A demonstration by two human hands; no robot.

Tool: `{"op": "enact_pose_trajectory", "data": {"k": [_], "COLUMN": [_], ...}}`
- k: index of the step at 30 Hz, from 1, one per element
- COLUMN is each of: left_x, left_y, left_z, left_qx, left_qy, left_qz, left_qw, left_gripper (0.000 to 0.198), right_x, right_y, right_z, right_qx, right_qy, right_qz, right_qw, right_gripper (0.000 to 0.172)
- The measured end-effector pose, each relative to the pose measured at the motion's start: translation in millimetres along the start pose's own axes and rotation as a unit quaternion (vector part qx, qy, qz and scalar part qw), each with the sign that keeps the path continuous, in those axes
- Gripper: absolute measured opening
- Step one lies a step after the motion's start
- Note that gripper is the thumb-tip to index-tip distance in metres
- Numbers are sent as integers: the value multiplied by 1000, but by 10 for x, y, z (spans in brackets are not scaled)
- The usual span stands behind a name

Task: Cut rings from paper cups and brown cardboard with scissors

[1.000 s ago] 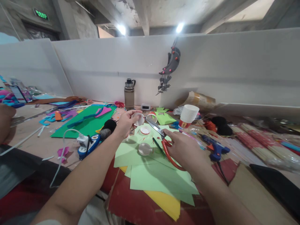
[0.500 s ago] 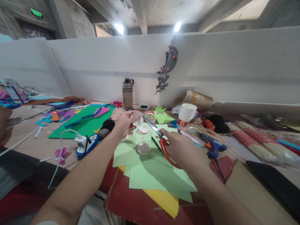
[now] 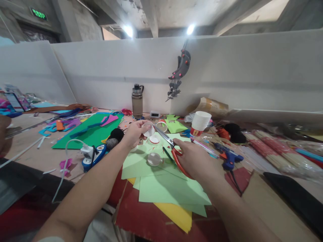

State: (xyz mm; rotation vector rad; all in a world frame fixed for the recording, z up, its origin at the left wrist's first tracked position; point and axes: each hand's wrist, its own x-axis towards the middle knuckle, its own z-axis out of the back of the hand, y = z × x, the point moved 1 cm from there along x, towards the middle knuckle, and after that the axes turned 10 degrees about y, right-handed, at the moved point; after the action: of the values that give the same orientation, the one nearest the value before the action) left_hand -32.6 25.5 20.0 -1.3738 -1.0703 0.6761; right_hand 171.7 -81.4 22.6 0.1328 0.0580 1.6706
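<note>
My left hand [image 3: 135, 133] is closed around a small white paper cup piece [image 3: 148, 130], held just above the table. My right hand [image 3: 195, 160] grips red-handled scissors [image 3: 174, 149], whose steel blades point up and left and touch the cup piece. Below the hands lie light green paper sheets [image 3: 166, 185] over a yellow sheet [image 3: 176, 215]. A clear round dome [image 3: 154, 158] and a white disc with a red rim [image 3: 154, 139] rest on the green paper.
A stack of white paper cups [image 3: 200, 122] stands behind, with a grey water bottle [image 3: 137, 101] at the wall. A blue glue gun [image 3: 227, 155] lies right, a power strip [image 3: 94, 155] and dark green sheet [image 3: 91, 132] left. Another person's hand [image 3: 3, 134] shows at the left edge.
Both hands have drifted slightly left and down in view. My left hand has turned the cup piece a little against the scissor blades.
</note>
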Motion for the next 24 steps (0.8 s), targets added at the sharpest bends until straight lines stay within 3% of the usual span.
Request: {"op": "enact_pose_trajectory", "data": {"k": [24], "left_x": [5], "left_y": [9], "left_z": [49], "left_qx": [9], "left_qy": [9], "left_qz": [14], "left_qw": [1000], "left_gripper": [42], "right_x": [50], "right_y": [-25], "right_z": [-21], "right_qx": [-19], "right_qy": [-18], "right_qz": [-5], "right_qw": [1000], "right_gripper": [37]}}
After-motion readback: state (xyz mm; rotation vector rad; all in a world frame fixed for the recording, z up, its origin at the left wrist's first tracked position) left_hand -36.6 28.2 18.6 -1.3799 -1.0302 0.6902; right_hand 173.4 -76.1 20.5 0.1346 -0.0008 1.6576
